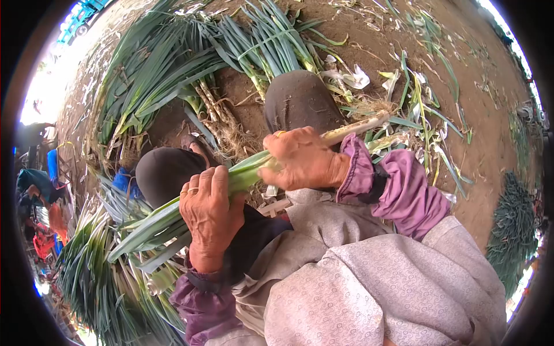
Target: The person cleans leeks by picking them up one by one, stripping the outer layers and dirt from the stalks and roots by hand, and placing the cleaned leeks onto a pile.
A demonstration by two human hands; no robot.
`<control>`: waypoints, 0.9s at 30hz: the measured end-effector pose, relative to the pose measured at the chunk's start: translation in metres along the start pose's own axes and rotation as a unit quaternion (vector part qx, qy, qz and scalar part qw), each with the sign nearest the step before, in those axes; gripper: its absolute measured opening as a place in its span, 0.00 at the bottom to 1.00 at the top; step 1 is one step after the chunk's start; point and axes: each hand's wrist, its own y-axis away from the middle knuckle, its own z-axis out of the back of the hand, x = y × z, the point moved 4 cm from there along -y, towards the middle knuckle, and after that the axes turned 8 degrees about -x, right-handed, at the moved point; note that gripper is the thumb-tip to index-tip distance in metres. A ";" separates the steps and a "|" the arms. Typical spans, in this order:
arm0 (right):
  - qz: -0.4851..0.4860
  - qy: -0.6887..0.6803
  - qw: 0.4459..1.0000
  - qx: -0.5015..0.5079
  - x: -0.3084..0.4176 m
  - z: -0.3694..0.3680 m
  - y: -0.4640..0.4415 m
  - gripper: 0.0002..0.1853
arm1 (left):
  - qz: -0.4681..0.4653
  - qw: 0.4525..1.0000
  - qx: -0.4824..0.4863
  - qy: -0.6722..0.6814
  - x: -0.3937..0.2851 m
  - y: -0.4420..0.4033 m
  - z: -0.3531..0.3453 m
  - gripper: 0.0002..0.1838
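We clamp our left hand [210,216] and right hand [306,160] around a long green-and-white leek [249,172] at centre. A leafy leek pile [86,271] lies at eight o'clock; far off at ten, a blue vehicle's [74,22] contents are indistinct.

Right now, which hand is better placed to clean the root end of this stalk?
Probably the right hand: it holds the stalk nearer the root end, while the left hand holds the green leaves.
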 end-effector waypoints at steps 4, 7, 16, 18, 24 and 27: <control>-0.051 0.002 0.999 -0.003 0.015 -0.001 -0.003 0.14 | -0.003 1.000 -0.019 -0.008 -0.001 0.003 -0.001 0.27; -0.046 0.010 0.999 -0.022 0.013 -0.003 0.001 0.11 | -0.003 1.000 -0.026 -0.008 -0.004 0.004 -0.001 0.26; -0.078 -0.035 0.996 0.016 0.020 0.006 0.000 0.13 | -0.015 0.999 -0.044 -0.022 -0.009 0.005 -0.001 0.26; -0.075 -0.013 0.997 -0.008 0.022 0.001 0.000 0.14 | -0.009 0.999 -0.039 -0.026 -0.010 0.007 -0.002 0.27; -0.050 -0.027 0.998 -0.015 0.021 0.005 0.002 0.13 | -0.016 0.998 -0.060 -0.030 -0.012 0.009 -0.001 0.27; -0.034 0.011 0.999 -0.033 0.024 0.001 0.004 0.12 | -0.013 0.998 -0.055 -0.033 -0.014 0.009 -0.001 0.26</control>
